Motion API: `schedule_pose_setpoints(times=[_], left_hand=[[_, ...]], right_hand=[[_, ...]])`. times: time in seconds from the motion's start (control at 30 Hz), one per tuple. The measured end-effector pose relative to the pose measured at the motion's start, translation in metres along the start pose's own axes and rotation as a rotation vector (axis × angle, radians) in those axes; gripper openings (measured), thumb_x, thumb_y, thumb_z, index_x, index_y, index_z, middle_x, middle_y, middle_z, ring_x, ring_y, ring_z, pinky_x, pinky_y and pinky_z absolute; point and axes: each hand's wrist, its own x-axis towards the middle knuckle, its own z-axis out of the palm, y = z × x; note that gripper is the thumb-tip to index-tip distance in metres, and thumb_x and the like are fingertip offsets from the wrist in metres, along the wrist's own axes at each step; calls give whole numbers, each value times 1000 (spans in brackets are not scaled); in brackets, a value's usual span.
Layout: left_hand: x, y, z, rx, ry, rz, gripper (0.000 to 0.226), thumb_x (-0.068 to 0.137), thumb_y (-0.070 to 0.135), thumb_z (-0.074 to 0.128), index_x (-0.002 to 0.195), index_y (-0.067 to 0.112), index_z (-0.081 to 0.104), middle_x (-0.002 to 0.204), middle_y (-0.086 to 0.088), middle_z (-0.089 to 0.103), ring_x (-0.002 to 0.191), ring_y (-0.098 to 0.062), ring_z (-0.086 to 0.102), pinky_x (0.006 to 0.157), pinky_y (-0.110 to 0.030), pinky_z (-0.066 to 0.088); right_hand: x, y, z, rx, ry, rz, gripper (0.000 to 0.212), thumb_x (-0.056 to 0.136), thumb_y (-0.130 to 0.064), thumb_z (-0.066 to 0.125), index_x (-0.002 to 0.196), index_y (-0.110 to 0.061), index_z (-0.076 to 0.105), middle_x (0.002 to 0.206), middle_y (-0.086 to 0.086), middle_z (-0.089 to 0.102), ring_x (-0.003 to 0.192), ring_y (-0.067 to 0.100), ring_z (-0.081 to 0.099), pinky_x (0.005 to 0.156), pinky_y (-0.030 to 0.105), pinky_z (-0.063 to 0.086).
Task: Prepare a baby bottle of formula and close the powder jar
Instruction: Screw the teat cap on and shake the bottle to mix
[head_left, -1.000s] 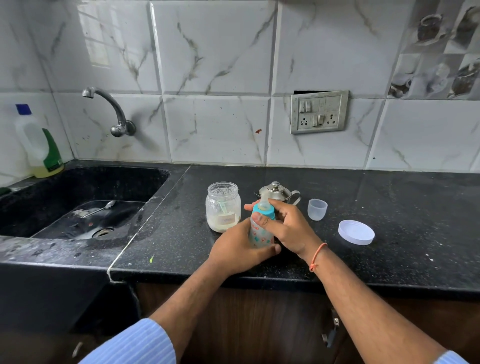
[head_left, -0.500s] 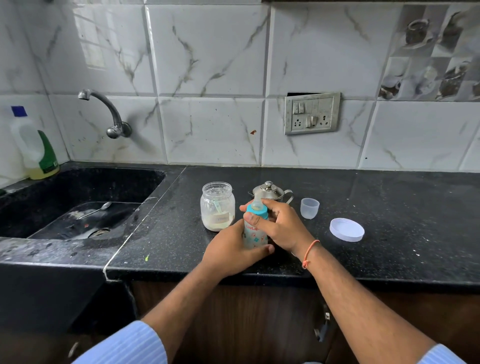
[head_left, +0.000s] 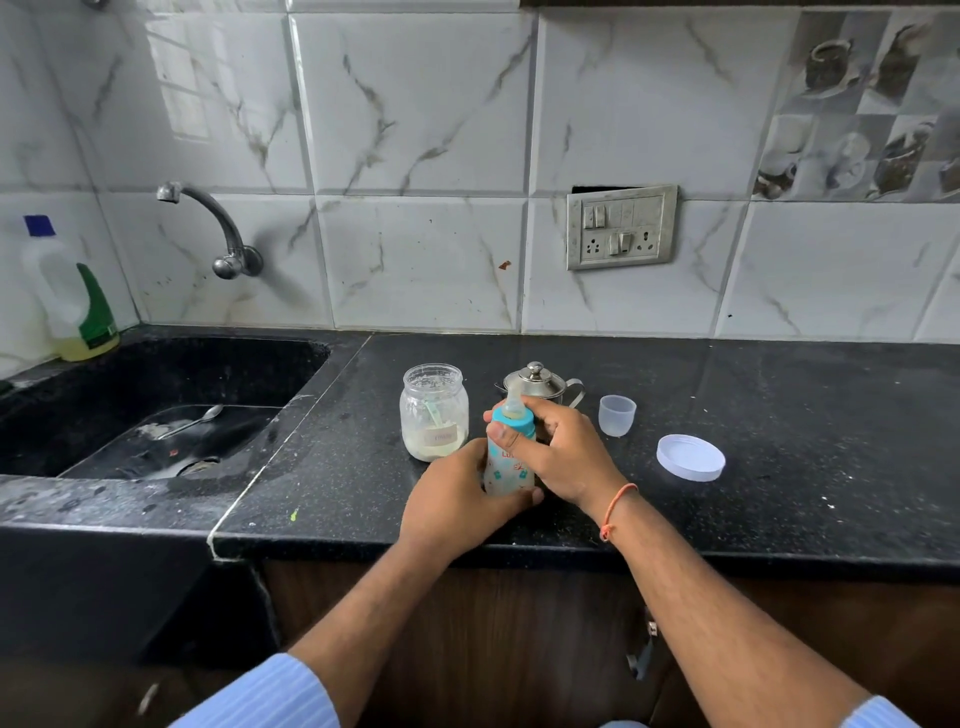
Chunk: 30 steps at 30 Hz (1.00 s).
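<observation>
Baby bottle (head_left: 508, 462) stands upright on the worktop (head_left: 779, 441), left hand (head_left: 457, 493) wrapped round its body, right hand (head_left: 561, 452) gripping the teal collar (head_left: 515, 422); recommend firm bracing below, squarely seated thread, and tightening until snug.

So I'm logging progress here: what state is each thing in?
Baby bottle: upright, teal collar on, gripped by left hand and right hand.
Powder jar: open, scoop inside.
White lid: off, flat on the counter.
Clear cap: off the bottle.
Steel pot: lidded.
</observation>
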Motion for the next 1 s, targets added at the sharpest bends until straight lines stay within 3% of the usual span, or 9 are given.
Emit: schedule_pose_setpoints(times=[0.07, 0.13, 0.23, 0.33, 0.6, 0.7, 0.8, 0.9, 1.0], left_hand=[[9, -7, -8, -56, -167, 37, 57, 81, 57, 90, 128, 34, 67, 114, 20, 79, 105, 2, 75, 97, -39, 64], [11, -12, -11, -99, -196, 55, 51, 85, 43, 93, 128, 31, 69, 116, 19, 80, 108, 3, 75, 101, -40, 63], [4, -5, -6, -41, -75, 44, 53, 80, 56, 89, 125, 35, 70, 108, 23, 79, 100, 4, 75, 92, -37, 65], [-5, 3, -2, 58, 42, 45, 72, 68, 76, 65, 129, 38, 68, 105, 22, 78, 95, 1, 74, 83, -36, 65], [6, -4, -9, -22, -106, -12, 86, 59, 83, 74, 134, 40, 68, 113, 26, 79, 105, 8, 73, 97, -37, 65], [5, -7, -5, -1, -96, -16, 75, 66, 80, 80, 130, 44, 67, 112, 29, 78, 104, 8, 73, 95, -37, 65], [4, -7, -3, 37, -63, 9, 68, 74, 75, 85, 131, 43, 66, 118, 29, 77, 108, 7, 71, 95, -35, 64], [2, -5, -4, 62, -49, 32, 70, 78, 74, 85, 137, 41, 64, 125, 26, 75, 112, 5, 70, 96, -32, 63], [1, -3, -4, 74, -38, 42, 71, 80, 73, 84, 139, 40, 63, 129, 26, 75, 115, 4, 70, 94, -26, 61]], right_hand=[[3, 0, -6, 14, -72, 24, 60, 80, -67, 75, 122, -24, 77, 116, -11, 80, 111, 7, 74, 100, 44, 61], [3, 0, -5, -4, -57, 19, 61, 79, -68, 74, 121, -24, 77, 115, -12, 80, 110, 7, 74, 99, 44, 61], [-2, 4, 5, -25, 60, -6, 59, 80, -69, 73, 120, -25, 79, 111, -13, 80, 106, 6, 75, 95, 42, 62], [-5, 5, 19, -54, 172, -24, 54, 81, -67, 74, 117, -27, 80, 110, -15, 80, 104, 4, 74, 93, 40, 63], [-9, -3, 14, -103, 126, 86, 87, 71, -86, 72, 137, -29, 69, 121, -16, 77, 112, 0, 71, 95, 32, 62], [-19, -6, -2, -23, 153, 33, 67, 73, -79, 77, 123, -35, 73, 109, -16, 79, 99, 1, 74, 84, 26, 62], [-21, -4, -30, 15, 247, -52, 34, 85, -61, 77, 103, -32, 77, 97, -12, 80, 93, 8, 74, 82, 32, 62], [-8, 11, -64, -231, 388, -12, 21, 91, -46, 79, 99, -28, 75, 91, -9, 76, 88, 13, 71, 80, 35, 60], [12, 30, -89, -698, 322, 207, 52, 86, -61, 73, 127, -30, 66, 118, -10, 71, 116, 23, 64, 93, 43, 55]])
